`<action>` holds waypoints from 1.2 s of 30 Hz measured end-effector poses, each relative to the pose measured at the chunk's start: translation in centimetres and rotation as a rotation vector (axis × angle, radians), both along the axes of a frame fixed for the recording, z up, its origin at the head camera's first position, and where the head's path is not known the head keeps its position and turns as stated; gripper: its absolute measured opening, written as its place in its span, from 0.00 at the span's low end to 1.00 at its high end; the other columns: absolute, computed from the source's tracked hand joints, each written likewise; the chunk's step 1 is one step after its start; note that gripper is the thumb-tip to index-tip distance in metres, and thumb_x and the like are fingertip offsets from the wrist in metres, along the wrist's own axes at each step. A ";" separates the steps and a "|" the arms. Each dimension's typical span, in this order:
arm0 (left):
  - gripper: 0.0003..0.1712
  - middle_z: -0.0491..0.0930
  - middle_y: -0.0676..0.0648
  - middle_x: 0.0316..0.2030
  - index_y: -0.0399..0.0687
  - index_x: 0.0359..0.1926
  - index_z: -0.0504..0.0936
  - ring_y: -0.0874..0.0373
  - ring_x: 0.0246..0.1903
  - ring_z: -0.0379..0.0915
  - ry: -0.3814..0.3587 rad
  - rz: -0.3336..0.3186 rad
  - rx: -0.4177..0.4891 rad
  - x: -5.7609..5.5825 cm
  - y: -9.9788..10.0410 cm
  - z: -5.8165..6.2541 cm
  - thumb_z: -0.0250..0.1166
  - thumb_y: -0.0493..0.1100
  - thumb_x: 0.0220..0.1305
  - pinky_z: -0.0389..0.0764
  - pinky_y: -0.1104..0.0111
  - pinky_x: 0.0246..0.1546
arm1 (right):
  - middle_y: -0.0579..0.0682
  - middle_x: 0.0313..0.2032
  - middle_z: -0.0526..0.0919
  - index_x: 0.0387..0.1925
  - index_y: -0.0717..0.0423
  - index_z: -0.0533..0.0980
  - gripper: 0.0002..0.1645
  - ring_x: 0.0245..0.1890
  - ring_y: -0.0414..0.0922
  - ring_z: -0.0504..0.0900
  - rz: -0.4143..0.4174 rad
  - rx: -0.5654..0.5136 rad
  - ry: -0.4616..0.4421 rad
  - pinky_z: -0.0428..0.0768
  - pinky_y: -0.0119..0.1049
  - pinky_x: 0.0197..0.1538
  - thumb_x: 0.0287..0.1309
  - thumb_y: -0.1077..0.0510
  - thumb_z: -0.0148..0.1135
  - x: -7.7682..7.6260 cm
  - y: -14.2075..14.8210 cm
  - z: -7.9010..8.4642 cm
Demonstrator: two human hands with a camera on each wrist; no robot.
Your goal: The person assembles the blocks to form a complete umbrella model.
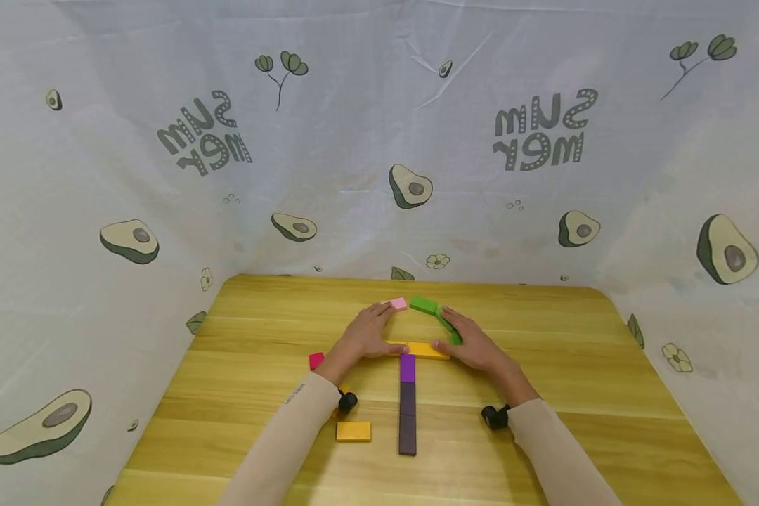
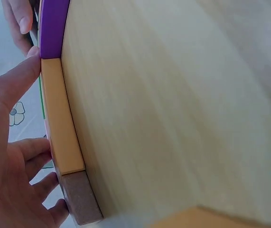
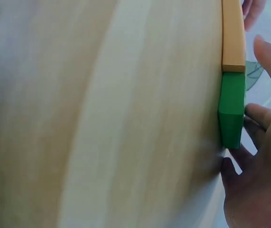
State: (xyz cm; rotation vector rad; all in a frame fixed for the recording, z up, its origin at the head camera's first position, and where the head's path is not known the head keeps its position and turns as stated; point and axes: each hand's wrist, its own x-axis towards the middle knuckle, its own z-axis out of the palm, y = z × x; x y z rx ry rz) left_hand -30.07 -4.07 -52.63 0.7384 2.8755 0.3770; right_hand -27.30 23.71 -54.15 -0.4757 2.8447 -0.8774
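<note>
In the head view, my left hand arches over the far part of a block layout. Its fingertips touch a pink block, and its thumb rests where a yellow-orange block meets a purple block. My right hand lies along the right side, fingers against green blocks and thumb at the orange block's right end. The left wrist view shows another orange block beside a brownish block, partly hidden by my left hand in the head view. Neither hand visibly grips anything.
Dark purple blocks continue the line toward me. A loose yellow block lies left of them, and a red block sits beside my left forearm. A printed cloth hangs around the wooden table.
</note>
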 end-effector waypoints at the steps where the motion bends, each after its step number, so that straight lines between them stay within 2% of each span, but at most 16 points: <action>1: 0.60 0.58 0.47 0.80 0.47 0.80 0.59 0.47 0.80 0.51 0.000 0.003 0.000 0.0 0.0 0.0 0.64 0.77 0.58 0.55 0.54 0.80 | 0.60 0.81 0.52 0.81 0.56 0.54 0.53 0.79 0.66 0.53 -0.010 -0.003 -0.001 0.54 0.70 0.76 0.67 0.33 0.60 -0.1 -0.1 0.1; 5: 0.60 0.57 0.47 0.80 0.47 0.80 0.59 0.48 0.80 0.51 -0.015 0.015 0.013 0.0 0.1 0.0 0.66 0.76 0.58 0.54 0.55 0.81 | 0.62 0.79 0.56 0.79 0.58 0.57 0.50 0.77 0.67 0.57 -0.057 -0.002 0.037 0.59 0.69 0.75 0.69 0.34 0.58 -0.9 -0.4 0.4; 9: 0.60 0.59 0.47 0.79 0.46 0.80 0.60 0.48 0.79 0.52 -0.014 0.021 0.019 -0.1 0.2 0.2 0.67 0.75 0.57 0.55 0.54 0.80 | 0.64 0.75 0.65 0.75 0.59 0.64 0.42 0.73 0.66 0.65 -0.088 0.031 0.107 0.65 0.65 0.73 0.72 0.39 0.59 -2.1 -1.0 0.7; 13: 0.60 0.59 0.47 0.79 0.47 0.80 0.60 0.48 0.79 0.53 -0.016 0.020 0.013 -0.3 0.2 0.1 0.67 0.75 0.57 0.55 0.53 0.80 | 0.65 0.70 0.72 0.70 0.60 0.71 0.32 0.70 0.65 0.70 -0.089 0.040 0.151 0.68 0.63 0.72 0.73 0.47 0.60 -3.1 -1.6 0.8; 18: 0.61 0.59 0.47 0.79 0.47 0.80 0.59 0.48 0.79 0.52 -0.022 0.031 0.015 -0.4 0.3 0.0 0.68 0.75 0.57 0.55 0.54 0.80 | 0.66 0.69 0.73 0.67 0.61 0.74 0.27 0.70 0.66 0.70 -0.057 0.044 0.173 0.67 0.64 0.72 0.74 0.53 0.59 -4.1 -2.1 0.6; 23: 0.61 0.60 0.47 0.79 0.47 0.80 0.60 0.49 0.79 0.53 -0.019 0.041 0.016 -0.5 0.5 0.1 0.68 0.75 0.56 0.56 0.55 0.80 | 0.63 0.70 0.73 0.67 0.61 0.75 0.25 0.71 0.65 0.68 -0.014 0.079 0.184 0.67 0.64 0.73 0.75 0.54 0.58 -4.2 -2.4 0.2; 36: 0.60 0.60 0.49 0.79 0.49 0.80 0.61 0.49 0.79 0.53 -0.038 0.062 0.048 -0.4 0.6 0.2 0.69 0.75 0.55 0.55 0.54 0.80 | 0.61 0.69 0.75 0.66 0.60 0.76 0.24 0.70 0.63 0.71 0.021 0.090 0.216 0.68 0.62 0.73 0.73 0.55 0.60 -3.8 -2.7 0.3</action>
